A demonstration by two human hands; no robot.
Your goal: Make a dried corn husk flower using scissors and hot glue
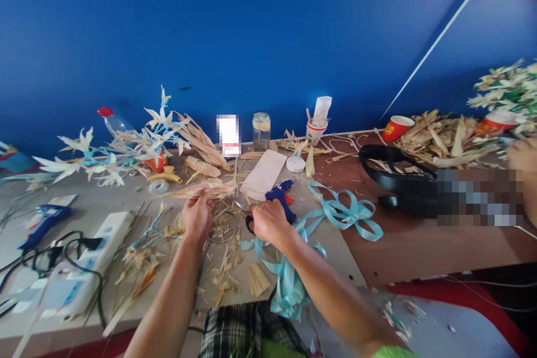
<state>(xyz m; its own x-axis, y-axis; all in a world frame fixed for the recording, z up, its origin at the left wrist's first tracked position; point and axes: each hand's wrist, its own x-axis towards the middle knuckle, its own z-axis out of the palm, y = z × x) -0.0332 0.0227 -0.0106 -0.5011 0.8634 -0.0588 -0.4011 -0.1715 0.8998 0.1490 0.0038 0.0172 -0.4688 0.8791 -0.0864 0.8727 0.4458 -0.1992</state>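
Observation:
My left hand (197,216) is closed on a long dried corn husk strip (200,189) and holds it level above the table. My right hand (268,221) is closed around the black handles of a pair of scissors (248,218), whose blades point toward the husk. Just beyond my right hand lies a blue glue gun (282,197). Light blue ribbon (335,215) loops across the table to the right of that hand and trails down over my lap. Husk scraps (222,268) litter the table below both hands.
A white power strip (90,260) with black cables and a second blue glue gun (42,221) lie at left. Husk flowers (121,151), a plastic bottle (113,120), a glass jar (261,130), paper cups (396,127) and a husk pile (444,137) stand along the back. Another person's hand (522,159) shows at far right.

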